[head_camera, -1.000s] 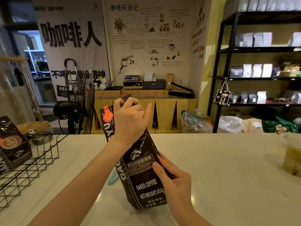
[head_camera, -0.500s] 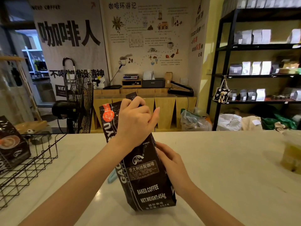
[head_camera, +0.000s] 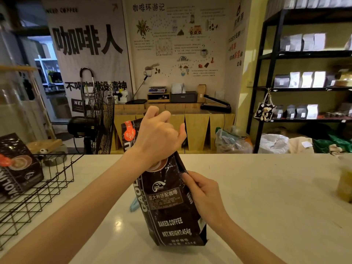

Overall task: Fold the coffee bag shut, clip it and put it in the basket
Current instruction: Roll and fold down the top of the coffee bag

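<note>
A dark brown coffee bag (head_camera: 167, 212) stands upright on the white counter (head_camera: 266, 197), leaning slightly left. My left hand (head_camera: 158, 136) grips its top, fingers curled over the upper edge, hiding the opening. My right hand (head_camera: 202, 191) holds the bag's right side seam about halfway up. A pale teal clip (head_camera: 133, 204) lies on the counter just behind the bag's left edge, mostly hidden. The black wire basket (head_camera: 47, 185) sits at the left of the counter.
Another dark coffee bag (head_camera: 18, 164) stands in the wire basket. A yellowish container (head_camera: 344, 185) sits at the counter's right edge. Beyond the counter are a black fan (head_camera: 95, 119), wooden cabinets and a black shelf (head_camera: 304, 88) of bags.
My right hand slid up the bag's right side from low down to about mid-height. My left hand stayed on the top and the bag stands a little more upright.
</note>
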